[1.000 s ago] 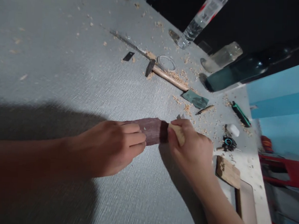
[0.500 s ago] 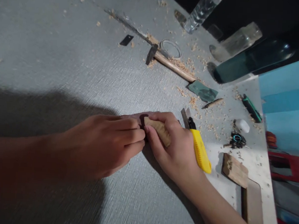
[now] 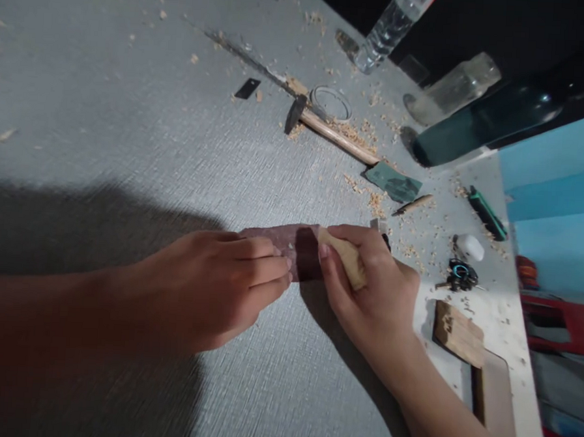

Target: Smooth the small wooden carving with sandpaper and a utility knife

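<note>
My left hand point(image 3: 234, 287) presses a reddish-brown strip of sandpaper point(image 3: 311, 252) flat on the grey tabletop, its fingers held together over the strip's left end. My right hand point(image 3: 374, 288) is closed around a small pale wooden piece point(image 3: 349, 257) with a carved, rounded form. The piece rests at the strip's right part, its lower side hidden by my fingers. Just beyond my right hand, the blade of a box cutter point(image 3: 378, 225) sticks out; the hand covers most of the cutter.
A hammer point(image 3: 338, 139) lies ahead, its handle end by a green flat piece point(image 3: 394, 181). Near it are a black blade point(image 3: 247, 88) and a clear ring point(image 3: 331, 103). Bottles point(image 3: 468, 123) stand at the back. To the right are keys point(image 3: 460, 274) and a wooden block point(image 3: 459, 331). Shavings are scattered around.
My right hand has slid right along the sandpaper with the wooden piece, away from my left hand. More of the strip shows, and the yellow cutter handle is now covered. My left hand barely moved.
</note>
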Motion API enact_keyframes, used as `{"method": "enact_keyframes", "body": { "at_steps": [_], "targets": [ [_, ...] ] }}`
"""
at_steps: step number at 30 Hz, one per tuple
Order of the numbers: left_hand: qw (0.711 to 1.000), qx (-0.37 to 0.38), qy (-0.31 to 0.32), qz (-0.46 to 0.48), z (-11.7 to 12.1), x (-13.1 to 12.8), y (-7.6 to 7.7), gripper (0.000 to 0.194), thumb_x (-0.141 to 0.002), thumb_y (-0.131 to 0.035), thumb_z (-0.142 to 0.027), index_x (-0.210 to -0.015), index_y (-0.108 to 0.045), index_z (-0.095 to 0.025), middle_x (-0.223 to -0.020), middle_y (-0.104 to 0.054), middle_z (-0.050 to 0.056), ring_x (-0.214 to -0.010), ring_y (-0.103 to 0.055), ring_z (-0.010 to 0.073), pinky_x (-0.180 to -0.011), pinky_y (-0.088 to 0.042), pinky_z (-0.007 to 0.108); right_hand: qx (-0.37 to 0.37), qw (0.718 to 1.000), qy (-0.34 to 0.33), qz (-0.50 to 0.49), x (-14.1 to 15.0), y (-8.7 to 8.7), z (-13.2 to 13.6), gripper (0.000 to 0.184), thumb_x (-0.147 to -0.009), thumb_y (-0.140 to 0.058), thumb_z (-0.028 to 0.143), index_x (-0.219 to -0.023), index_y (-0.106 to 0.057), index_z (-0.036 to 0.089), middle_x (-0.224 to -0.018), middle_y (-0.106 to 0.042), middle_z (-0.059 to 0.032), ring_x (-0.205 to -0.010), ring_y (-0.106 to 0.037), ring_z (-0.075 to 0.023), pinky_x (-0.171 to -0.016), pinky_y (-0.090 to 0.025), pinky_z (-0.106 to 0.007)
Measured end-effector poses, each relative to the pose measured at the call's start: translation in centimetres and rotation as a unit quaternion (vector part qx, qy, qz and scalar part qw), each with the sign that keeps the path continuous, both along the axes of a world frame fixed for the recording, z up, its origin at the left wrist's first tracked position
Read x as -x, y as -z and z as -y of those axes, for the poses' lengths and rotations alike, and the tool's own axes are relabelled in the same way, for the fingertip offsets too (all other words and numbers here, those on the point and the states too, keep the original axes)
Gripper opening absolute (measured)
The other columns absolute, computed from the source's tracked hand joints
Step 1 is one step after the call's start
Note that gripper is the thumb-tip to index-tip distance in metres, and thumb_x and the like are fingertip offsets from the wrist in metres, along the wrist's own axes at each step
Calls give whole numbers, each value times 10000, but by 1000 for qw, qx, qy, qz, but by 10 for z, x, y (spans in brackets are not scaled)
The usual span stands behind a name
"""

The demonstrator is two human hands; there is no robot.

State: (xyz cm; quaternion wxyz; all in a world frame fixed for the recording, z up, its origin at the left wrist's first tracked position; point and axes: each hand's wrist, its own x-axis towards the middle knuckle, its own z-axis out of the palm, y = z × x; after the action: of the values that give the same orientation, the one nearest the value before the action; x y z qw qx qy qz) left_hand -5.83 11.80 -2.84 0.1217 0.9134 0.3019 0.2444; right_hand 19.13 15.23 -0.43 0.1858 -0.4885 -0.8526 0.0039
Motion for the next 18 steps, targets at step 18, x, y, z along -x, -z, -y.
{"method": "enact_keyframes", "body": {
  "at_steps": [18],
  "targets": [
    [1000, -16, 1, -10, 1, 3, -1, 393, -1024, -504, -123, -1379, -669, -152, -1260, -771, 87, -1176, -720, 234, -1048, -640, 393, 56, 986, -127, -97, 6, 13, 10, 193, -1072, -610, 270, -1245, -686, 233, -1056, -838, -27, -869, -813, -182, -774, -666, -298]
  ]
}}
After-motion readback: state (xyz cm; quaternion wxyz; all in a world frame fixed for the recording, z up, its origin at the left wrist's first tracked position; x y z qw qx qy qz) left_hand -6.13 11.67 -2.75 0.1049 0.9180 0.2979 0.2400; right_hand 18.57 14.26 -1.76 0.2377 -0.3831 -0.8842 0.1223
